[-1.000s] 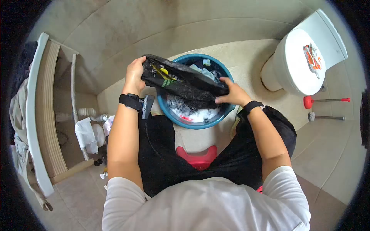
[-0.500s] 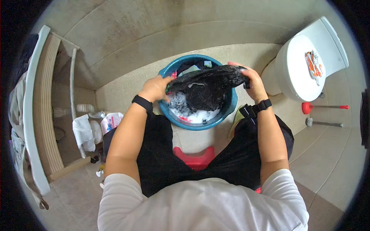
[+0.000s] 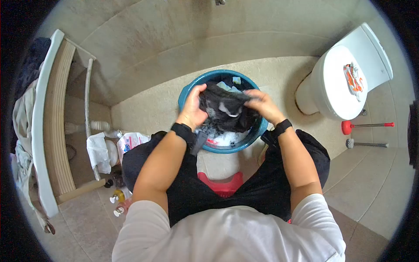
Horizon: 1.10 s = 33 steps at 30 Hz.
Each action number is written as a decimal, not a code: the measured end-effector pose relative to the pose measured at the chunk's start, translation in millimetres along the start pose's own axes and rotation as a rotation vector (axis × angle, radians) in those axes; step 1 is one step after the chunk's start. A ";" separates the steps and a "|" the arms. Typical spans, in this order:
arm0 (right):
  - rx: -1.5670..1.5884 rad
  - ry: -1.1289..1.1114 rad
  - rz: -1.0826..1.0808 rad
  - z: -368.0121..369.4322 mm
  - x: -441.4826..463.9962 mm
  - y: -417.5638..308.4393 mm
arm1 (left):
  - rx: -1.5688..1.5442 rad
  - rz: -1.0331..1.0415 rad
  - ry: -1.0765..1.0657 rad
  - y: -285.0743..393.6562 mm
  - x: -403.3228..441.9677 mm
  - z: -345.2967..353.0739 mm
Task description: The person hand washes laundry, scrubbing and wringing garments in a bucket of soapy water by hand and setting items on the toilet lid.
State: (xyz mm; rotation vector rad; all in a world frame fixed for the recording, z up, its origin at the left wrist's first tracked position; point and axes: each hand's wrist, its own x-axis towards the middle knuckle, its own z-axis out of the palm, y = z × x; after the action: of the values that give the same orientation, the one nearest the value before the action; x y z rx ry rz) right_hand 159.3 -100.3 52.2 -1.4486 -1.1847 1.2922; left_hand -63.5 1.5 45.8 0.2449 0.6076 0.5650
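Note:
A wet black cloth [image 3: 229,107] with white suds on it hangs over a round blue basin [image 3: 185,91]. My left hand [image 3: 193,108] grips the cloth's left edge, with a dark band at the wrist. At the cloth's upper right, my right hand [image 3: 263,106] holds it, its fingers somewhat blurred. Below the cloth, white foam [image 3: 224,139] with a bit of red fabric shows in the basin. Light blue and dark fabrics lie at the basin's far side.
A white toilet [image 3: 340,81] with an orange and white packet [image 3: 353,79] on its lid stands at right. Beside it are a red plunger [image 3: 347,127] and a brush [image 3: 350,143]. A red stool [image 3: 221,185] is between my legs. Bottles and a washstand [image 3: 40,126] stand left.
The black cloth was stretched to the left, then moved to the right, and is now bunched over the middle of the basin. My hands have come closer together.

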 end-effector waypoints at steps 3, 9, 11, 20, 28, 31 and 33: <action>0.653 0.118 0.070 11.3 11.1 -21.4 | 0.050 0.021 0.065 -28.3 -6.9 30.4; -0.298 0.229 -0.411 76.9 22.2 -37.5 | -0.341 -0.097 -0.415 -58.0 41.2 -7.3; -0.323 0.323 -0.305 81.1 27.6 -37.2 | -0.359 -0.087 -0.385 -66.4 38.9 1.0; 0.307 0.240 0.190 39.3 54.3 44.5 | 0.296 -0.058 0.195 -56.4 15.8 36.6; -0.637 0.353 -0.455 105.5 -5.9 -54.7 | -0.046 -0.022 -0.337 -52.5 34.5 -10.0; -0.557 0.455 -0.513 101.5 5.1 -34.7 | -0.146 -0.051 -0.237 -76.3 36.0 -11.0; -0.415 0.519 -0.490 91.4 19.2 -11.2 | -0.008 -0.047 0.008 -82.0 35.3 -4.1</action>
State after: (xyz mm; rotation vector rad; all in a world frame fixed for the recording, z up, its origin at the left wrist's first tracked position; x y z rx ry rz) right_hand 67.6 -79.4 48.7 -1.5210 -1.3692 0.3156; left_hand -7.0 -45.7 -4.9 0.2205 0.6177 0.5227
